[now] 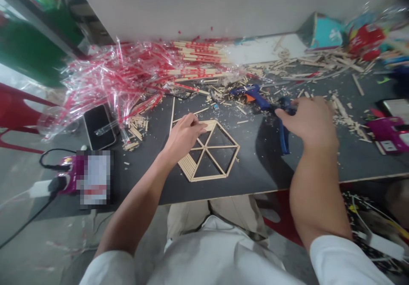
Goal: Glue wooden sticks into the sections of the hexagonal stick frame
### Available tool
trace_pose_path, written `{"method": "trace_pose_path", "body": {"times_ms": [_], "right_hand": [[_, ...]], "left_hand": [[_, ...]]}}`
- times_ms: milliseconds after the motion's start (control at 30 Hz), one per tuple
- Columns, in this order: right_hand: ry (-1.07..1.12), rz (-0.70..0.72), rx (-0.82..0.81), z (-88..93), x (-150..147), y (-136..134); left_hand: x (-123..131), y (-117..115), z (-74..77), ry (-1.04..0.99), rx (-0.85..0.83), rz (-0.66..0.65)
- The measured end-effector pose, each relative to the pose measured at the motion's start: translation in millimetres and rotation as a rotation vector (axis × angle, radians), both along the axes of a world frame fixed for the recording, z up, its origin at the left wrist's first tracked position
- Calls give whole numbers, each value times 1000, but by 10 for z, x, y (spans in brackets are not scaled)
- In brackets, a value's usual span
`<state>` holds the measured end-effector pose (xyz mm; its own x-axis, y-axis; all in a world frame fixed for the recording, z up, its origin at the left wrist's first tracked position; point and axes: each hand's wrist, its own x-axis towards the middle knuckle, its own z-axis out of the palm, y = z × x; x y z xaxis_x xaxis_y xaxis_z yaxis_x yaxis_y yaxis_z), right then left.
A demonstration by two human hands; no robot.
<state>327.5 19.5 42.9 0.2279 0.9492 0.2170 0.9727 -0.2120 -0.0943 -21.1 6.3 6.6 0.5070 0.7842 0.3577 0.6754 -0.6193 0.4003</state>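
Note:
A hexagonal frame [216, 175] of pale wooden sticks, with spokes meeting at its middle, lies flat on the dark table. Sticks fill its lower left section side by side, and more lie along its upper left part. My left hand [183, 136] rests on that upper left part, fingers curled together on the frame; its fingertips partly hide what they pinch. To the right, my right hand [311, 119] is closed around the upper part of blue-handled pliers [283, 139], one handle hanging toward me. A blue glue gun [252, 94] with an orange trigger lies just beyond.
Wrapped chopsticks [201, 55] and red plastic wrappers [128, 72] heap up at the back left. Stick offcuts [137, 127] are scattered around. A phone [99, 127] and a purple power strip [72, 174] lie left; another purple block [386, 133] is at right.

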Motion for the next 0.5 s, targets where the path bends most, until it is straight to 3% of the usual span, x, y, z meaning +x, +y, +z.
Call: {"method": "trace_pose_path", "body": {"times_ms": [33, 100, 200, 267, 367, 500], "right_hand": [[49, 28, 29, 42, -106, -13], [226, 265, 79, 136, -410, -45], [445, 726, -46, 190, -937, -75], [498, 916, -142, 135, -1193, -62], [558, 980, -171, -16, -1329, 1], [640, 958, -119, -200, -1239, 85]], "left_hand": [[3, -1, -5, 5, -1, -7], [15, -7, -1, 6, 13, -15], [36, -19, 25, -10, 49, -11], [45, -23, 43, 2, 50, -8], [40, -17, 78, 23, 19, -9], [-69, 27, 165, -41, -67, 66]]}}
